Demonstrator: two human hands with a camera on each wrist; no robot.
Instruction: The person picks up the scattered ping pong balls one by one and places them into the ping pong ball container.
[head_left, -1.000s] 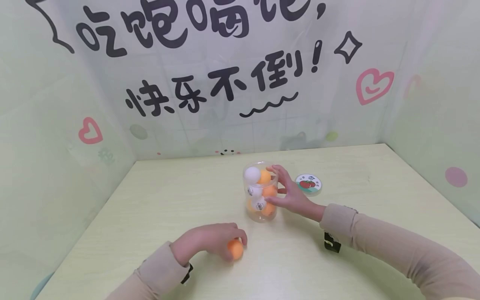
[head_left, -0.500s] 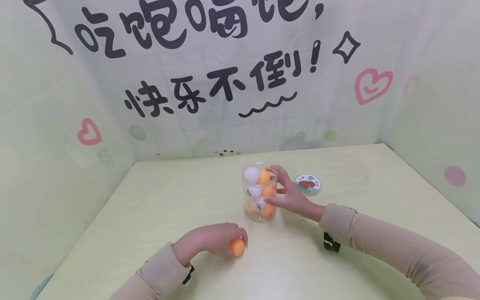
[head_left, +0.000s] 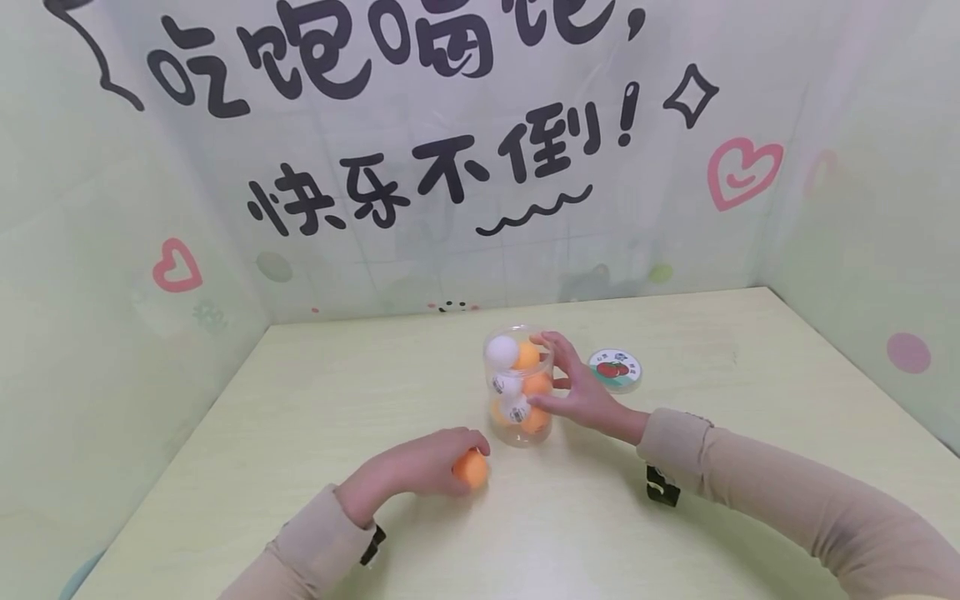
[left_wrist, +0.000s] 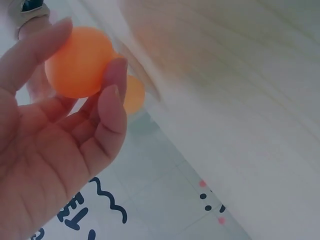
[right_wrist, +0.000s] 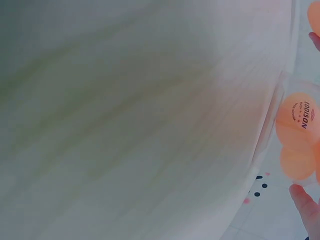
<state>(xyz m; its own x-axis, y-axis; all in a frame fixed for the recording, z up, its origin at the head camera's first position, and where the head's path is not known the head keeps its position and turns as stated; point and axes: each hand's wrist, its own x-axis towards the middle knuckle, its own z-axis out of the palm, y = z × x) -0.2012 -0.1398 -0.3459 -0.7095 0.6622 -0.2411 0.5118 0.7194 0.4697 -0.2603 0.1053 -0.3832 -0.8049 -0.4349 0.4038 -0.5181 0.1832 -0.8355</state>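
My left hand [head_left: 431,462] pinches an orange table tennis ball [head_left: 471,469] between thumb and fingers, in front of and left of a clear plastic jar. In the left wrist view the ball [left_wrist: 80,62] sits at the fingertips. The lidless clear jar [head_left: 519,440] stands upright on the table, holding several white and orange balls. My right hand [head_left: 588,400] grips the jar's right side, thumb toward the front and fingers behind. Printed lettering shows on one orange ball [right_wrist: 298,122] inside, in the right wrist view, where only a fingertip or two of the hand appear.
A round lid [head_left: 615,369] with a tomato picture lies on the table [head_left: 337,375], just right of the jar and behind the right hand. Printed curtains [head_left: 420,275] rise along the table's back and both sides.
The left hand has lifted the orange ball and moved slightly away from me, toward the jar. The right hand and jar have stayed in place.
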